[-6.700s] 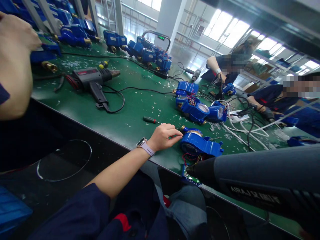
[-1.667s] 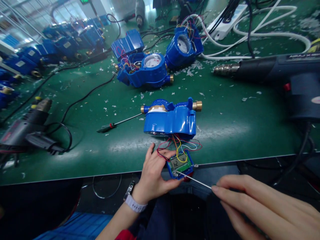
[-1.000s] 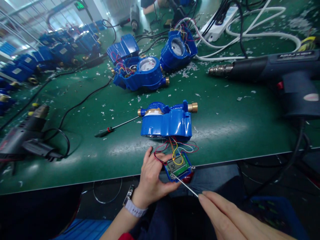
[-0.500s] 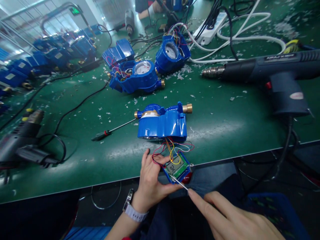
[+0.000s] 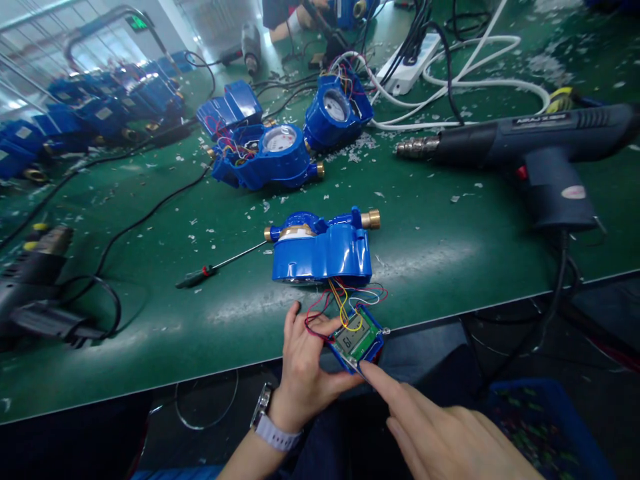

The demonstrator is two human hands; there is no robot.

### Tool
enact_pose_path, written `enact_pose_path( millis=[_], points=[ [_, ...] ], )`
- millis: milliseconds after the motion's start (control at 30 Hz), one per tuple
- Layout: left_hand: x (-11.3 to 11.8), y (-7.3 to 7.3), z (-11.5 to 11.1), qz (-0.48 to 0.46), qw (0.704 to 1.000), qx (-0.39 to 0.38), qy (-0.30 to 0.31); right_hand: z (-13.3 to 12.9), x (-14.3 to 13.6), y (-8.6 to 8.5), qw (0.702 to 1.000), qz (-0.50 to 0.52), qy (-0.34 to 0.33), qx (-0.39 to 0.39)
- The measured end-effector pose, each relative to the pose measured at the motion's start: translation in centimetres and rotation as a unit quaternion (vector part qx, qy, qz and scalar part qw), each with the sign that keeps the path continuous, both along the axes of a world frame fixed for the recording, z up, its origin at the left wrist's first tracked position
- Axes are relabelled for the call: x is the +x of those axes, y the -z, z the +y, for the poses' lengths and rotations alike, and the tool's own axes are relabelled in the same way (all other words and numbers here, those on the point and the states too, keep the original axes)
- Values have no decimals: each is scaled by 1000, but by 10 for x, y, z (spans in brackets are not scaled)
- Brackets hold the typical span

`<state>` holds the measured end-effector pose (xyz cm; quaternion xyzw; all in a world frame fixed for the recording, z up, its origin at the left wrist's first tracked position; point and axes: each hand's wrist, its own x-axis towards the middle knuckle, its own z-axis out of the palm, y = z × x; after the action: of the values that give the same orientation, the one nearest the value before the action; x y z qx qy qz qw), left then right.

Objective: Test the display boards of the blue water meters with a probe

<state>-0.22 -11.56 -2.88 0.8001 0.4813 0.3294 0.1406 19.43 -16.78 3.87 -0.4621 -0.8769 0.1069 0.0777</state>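
Now the display module (image 5: 364, 343), a green circuit board in a blue rim, sits in front of the table's near edge, and its screen shows different characters from half a second ago, though at this angle I cannot read them surely. That suggests the module is powered and live while it is being handled.

The left hand (image 5: 303, 363) grasps the module from the side, fingers behind it and thumb along its lower rim, much as before. The right hand (image 5: 445, 433) pinches a thin metal rod (image 5: 358, 370); its fingertips have moved closer to the board, leaving less rod showing, so the work seems concentrated on that lower corner.

Thin coloured wires (image 5: 343, 308) run from the module to a blue water meter (image 5: 323, 253) lying near the table's near edge, its place unchanged. Left of it lies a screwdriver (image 5: 195, 277), its shaft pointing at the meter's brass end.

Farther out on the table (image 5: 440, 247), a dark heat gun (image 5: 545, 167) rests toward the right and a grey heat gun (image 5: 37, 287) at the left. Beyond the meter are two opened water meters (image 5: 280, 167) and a white power strip (image 5: 410, 67).
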Motion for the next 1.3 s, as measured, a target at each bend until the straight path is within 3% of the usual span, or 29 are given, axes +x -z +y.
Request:
enact_pose_path(
  millis=[233, 400, 567, 733, 1100, 1200, 1300],
  points=[
    [1, -2, 0, -15, 1000, 12, 4, 11, -9, 3, 996, -49, -40, -61],
    [0, -1, 0, -11, 1000, 23, 4, 20, -6, -13, 992, -42, -11, -116],
    [0, -1, -1, -19, 1000, 25, 4, 28, -7, -25, 994, -47, -11, -94],
    [1, -1, 0, -28, 999, 29, 5, 19, -8, -18, 998, -41, -15, -55],
    [1, 1, 0, -26, 999, 27, 5, 10, -13, 9, 998, -21, -2, -59],
    [1, 1, 0, -22, 999, 30, 3, 12, -12, 9, 995, -1, -4, -101],
    [0, 1, 0, -18, 999, 33, 3, 17, -10, -2, 985, 9, 0, -172]
  ],
)
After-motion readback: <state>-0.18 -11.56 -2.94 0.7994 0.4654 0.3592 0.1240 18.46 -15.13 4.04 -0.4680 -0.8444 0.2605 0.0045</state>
